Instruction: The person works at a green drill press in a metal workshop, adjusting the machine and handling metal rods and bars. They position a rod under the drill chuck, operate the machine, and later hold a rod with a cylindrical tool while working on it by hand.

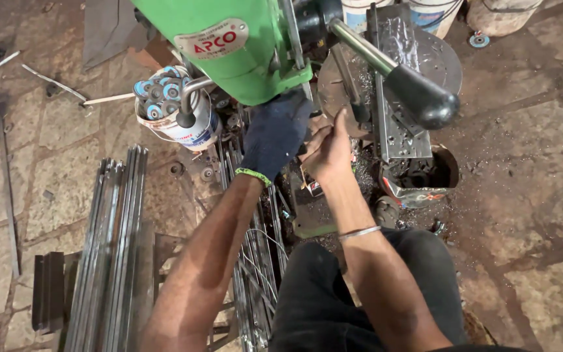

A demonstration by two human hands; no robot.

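Under the green machine head (242, 52), the dark-gloved left hand (274, 135) and bare right hand (328, 153) meet; what either grips cannot be told, beside metal rods (115, 248).

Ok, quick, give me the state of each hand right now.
Left hand: in a dark blue glove, reaching under the green drill press; whether it grips anything cannot be told.
Right hand: bare, fingers curled; what it holds cannot be told.

- My left hand (274, 133) wears a dark blue knitted glove with a bright green cuff edge.
- My right hand (329, 151) is bare, with a thin silver bangle (360, 231) on that forearm.
- My arms are sleeveless.
- I wear black trousers (324, 293).
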